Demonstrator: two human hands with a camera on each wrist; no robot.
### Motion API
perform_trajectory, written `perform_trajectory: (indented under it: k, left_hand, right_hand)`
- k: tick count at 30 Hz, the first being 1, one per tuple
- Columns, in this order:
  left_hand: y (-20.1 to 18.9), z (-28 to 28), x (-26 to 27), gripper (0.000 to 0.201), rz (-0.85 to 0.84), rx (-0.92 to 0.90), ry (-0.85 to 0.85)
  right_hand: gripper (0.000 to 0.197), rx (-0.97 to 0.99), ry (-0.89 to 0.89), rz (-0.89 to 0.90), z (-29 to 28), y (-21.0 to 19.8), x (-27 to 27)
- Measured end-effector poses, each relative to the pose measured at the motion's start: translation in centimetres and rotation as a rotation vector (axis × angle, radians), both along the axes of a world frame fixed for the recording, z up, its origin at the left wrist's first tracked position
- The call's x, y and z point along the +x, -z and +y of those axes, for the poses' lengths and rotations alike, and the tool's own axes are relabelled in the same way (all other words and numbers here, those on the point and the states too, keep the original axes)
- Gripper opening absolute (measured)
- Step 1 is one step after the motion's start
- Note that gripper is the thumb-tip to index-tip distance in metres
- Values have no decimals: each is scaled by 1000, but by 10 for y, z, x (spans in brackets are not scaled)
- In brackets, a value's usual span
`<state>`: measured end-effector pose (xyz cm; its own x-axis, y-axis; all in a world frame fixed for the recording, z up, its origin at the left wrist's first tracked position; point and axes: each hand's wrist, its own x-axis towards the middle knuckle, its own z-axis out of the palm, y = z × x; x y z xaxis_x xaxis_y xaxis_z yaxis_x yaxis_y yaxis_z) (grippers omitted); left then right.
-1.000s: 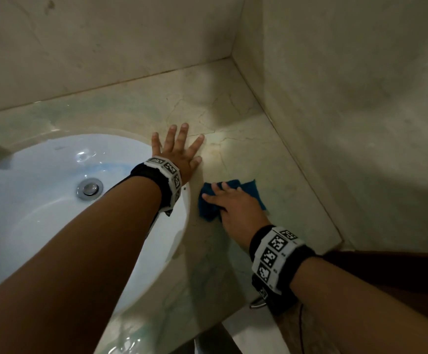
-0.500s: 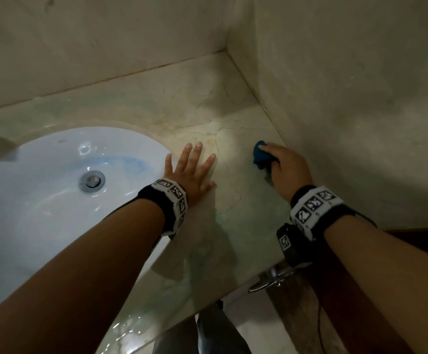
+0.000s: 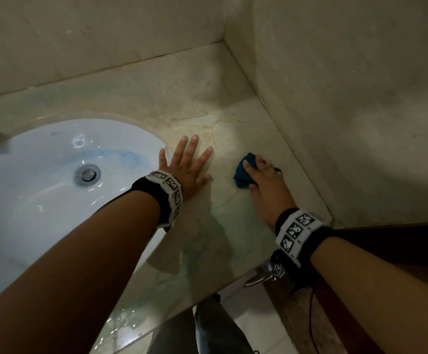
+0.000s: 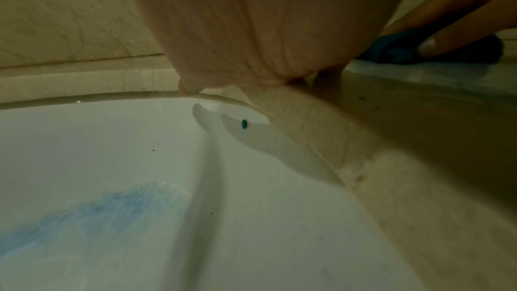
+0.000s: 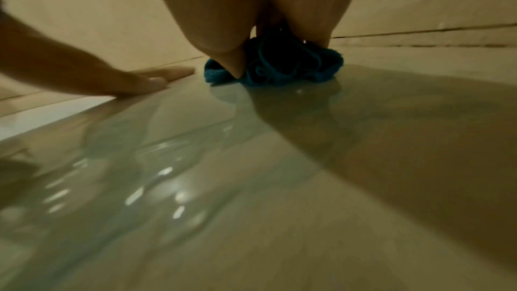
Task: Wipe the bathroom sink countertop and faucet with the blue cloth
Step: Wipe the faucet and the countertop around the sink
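Just now the blue cloth sits bunched on the marble surface, in the stretch between the white sink basin and the side wall, nearer the wall. The right hand covers it from above, fingers curled over the wad and thumb tucked at its near edge, pressing it down; the right wrist view shows folds of cloth bulging out beneath the palm. Doing this pass well likely means flattening the cloth so more of it meets the stone, keeping steady downward pressure, and overlapping strokes toward the wall joint, since wet streaks glisten on the near part of the surface. No faucet shows in any view, so that part appears not yet reached. The left hand lies flat with fingers spread and straight, holding nothing, palm planted on the surface just beside the basin rim as a brace. Both forearms reach forward, wrists low.
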<state>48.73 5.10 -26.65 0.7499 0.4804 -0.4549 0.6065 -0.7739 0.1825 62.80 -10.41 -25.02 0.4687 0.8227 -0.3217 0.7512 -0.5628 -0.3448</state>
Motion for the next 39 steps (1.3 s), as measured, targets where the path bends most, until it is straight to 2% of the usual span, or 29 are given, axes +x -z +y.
perform_trajectory:
  k: [3, 8, 11, 12, 14, 17, 19, 22, 24, 32, 36, 39]
  left_hand:
    - [1, 0, -1, 63, -14, 25, 4]
    - [5, 2, -2, 63, -24, 132, 65]
    - [6, 8, -1, 74, -121, 212, 106]
    - [7, 10, 0, 72, -122, 219, 112]
    - [10, 10, 3, 64, -114, 210, 100]
    - [9, 10, 6, 62, -95, 203, 98]
    - [8, 11, 7, 62, -70, 192, 98]
    - [6, 13, 9, 62, -42, 169, 95]
    - [6, 13, 9, 62, -45, 159, 86]
    - [5, 10, 8, 59, -56, 207, 72]
    - [4, 11, 9, 59, -39, 202, 80]
    - [4, 11, 9, 58, -43, 179, 73]
  right_hand:
    - [56, -40, -97, -31, -1, -4, -24]
    - [54, 9, -243, 82, -3, -12, -45]
    - [49, 206, -54, 276, -2, -20, -35]
    - [47, 281, 24, 319, 0, -23, -29]
    - [45, 384, 135, 261, 7, -23, -11]
    - [43, 328, 295, 152, 26, -19, 20]
    - [44, 217, 317, 120, 40, -14, 38]
    - [54, 5, 146, 35, 61, -1, 47]
    - [61, -70, 66, 13, 70, 4, 37]
    - [59, 4, -300, -38, 36, -4, -22]
    - [50, 85, -328, -92, 12, -8, -12]
    - [50, 96, -239, -115, 14, -6, 5]
